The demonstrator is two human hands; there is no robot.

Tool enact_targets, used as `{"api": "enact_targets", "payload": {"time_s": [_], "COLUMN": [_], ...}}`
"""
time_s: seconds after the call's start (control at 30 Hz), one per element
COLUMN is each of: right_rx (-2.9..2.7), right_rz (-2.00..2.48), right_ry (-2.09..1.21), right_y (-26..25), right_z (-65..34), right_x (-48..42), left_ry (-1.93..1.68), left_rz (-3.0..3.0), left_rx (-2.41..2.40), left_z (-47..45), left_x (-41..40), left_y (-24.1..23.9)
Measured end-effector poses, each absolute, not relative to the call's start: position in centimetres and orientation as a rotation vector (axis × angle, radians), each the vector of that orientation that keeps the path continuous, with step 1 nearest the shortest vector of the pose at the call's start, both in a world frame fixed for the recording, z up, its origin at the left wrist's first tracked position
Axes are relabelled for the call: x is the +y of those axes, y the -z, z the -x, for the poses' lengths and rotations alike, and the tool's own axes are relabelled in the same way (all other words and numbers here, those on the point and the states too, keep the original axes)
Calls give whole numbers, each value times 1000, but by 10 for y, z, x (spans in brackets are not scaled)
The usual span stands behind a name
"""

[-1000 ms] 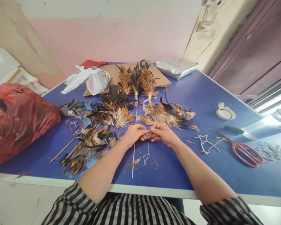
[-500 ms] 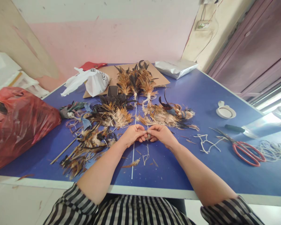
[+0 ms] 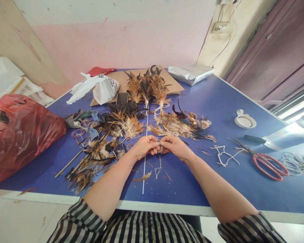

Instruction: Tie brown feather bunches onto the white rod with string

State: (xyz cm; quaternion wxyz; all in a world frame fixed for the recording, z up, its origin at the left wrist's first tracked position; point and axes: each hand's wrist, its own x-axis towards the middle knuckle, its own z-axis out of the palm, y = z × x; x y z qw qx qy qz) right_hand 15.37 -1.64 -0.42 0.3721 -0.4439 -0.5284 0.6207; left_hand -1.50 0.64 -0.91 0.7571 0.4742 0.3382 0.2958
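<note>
My left hand (image 3: 147, 147) and my right hand (image 3: 172, 145) meet at the middle of the blue table (image 3: 190, 182). Fingertips on both are pinched together around something small and greyish, too hidden to name. Just below them on the table lie a thin white string (image 3: 158, 168) and a loose brown feather (image 3: 145, 177). Beyond the hands are a pile of dark and tan feathers (image 3: 128, 126) to the left and a paler heap of feathers (image 3: 176, 125) to the right. Several tied feather bundles (image 3: 145, 84) rest farther back on cardboard (image 3: 173, 87).
On the right are red-handled scissors (image 3: 270, 165), white cord (image 3: 224, 155), a dark-handled tool (image 3: 254, 138) and a white tape roll (image 3: 244, 120). A red plastic bag (image 3: 27, 135) bulges at the left edge. Behind stand a white bag (image 3: 105, 89) and a silver packet (image 3: 191, 73).
Both hands keep their pinch at nearly the same spot, with only a slight shift of the fingers. Everything on the table lies as before.
</note>
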Motion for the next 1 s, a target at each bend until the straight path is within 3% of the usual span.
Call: {"api": "enact_targets", "payload": {"time_s": [0.37, 1.0], "right_rx": [-1138, -1096], "right_rz": [1027, 1051], "right_ry": [-1739, -1697], "right_y": [8, 10], "right_z": [-156, -152], "right_x": [-15, -16], "left_ry": [-675, -677], "left_rz": [-940, -958], "left_rx": [711, 678], "left_z": [15, 15], "left_x": [8, 5], "left_y": [9, 8]}}
